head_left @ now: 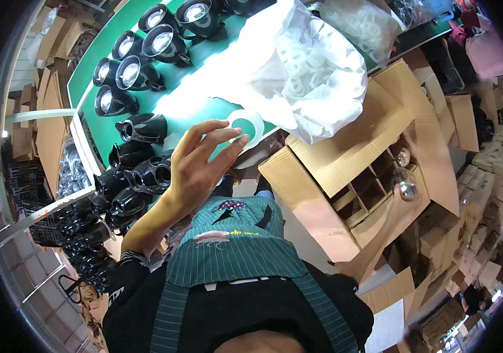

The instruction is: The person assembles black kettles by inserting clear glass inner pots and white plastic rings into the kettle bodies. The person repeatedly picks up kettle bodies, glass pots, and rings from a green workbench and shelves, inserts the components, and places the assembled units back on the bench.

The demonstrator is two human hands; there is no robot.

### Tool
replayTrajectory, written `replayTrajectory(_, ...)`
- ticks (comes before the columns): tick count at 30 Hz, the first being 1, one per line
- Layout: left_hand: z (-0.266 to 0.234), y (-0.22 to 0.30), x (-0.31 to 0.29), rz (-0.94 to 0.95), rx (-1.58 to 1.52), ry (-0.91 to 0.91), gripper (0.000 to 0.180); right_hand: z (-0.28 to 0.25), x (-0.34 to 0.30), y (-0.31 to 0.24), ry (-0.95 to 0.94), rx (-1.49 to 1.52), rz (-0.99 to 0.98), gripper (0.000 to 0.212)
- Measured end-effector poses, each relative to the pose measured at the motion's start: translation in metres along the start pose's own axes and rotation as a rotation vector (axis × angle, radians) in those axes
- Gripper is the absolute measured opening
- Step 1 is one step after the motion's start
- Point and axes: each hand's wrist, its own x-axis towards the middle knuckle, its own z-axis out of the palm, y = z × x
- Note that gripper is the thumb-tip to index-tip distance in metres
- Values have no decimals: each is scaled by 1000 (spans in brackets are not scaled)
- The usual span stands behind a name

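Observation:
My left hand (199,165) reaches over the green tabletop's near edge, its thumb and fingers pinched on the rim of a white plastic ring (256,122). On the right, my right arm stretches into an open divided carton (345,156). At its end my right hand (401,199), small and partly hidden, closes on a shiny silvery glass flask liner (405,180). Another shiny liner (403,156) sits in a carton compartment just beyond. Close to my left hand, a white plastic bag (336,115) stands open, filled with several white rings (298,70).
Several black jugs (136,75) with silvery mouths stand on the green table (195,109) at the far left. More black jug bodies (128,200) crowd its near left side. A clear bag of white parts (363,26) lies at the back. Stacked cartons (480,182) line the right.

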Motion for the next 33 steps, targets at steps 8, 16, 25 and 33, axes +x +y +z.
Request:
replayTrajectory(8,-24,-3,-14,-126,-540,108,32,-41,-119,-64,-829,1571,354,69)
replayTrajectory(16,-63,-23,-79,-104,-533,204,40,-26,-246,-234,-1472,1516,388,98)
replayTrajectory(25,-93,-46,-134,-328,-648,404,40,-16,-285,-288,-1555,1408,-36,113)
replayTrajectory(33,-89,-78,-167,-357,-804,466,49,-29,-316,-333,-1341,1315,-319,129)
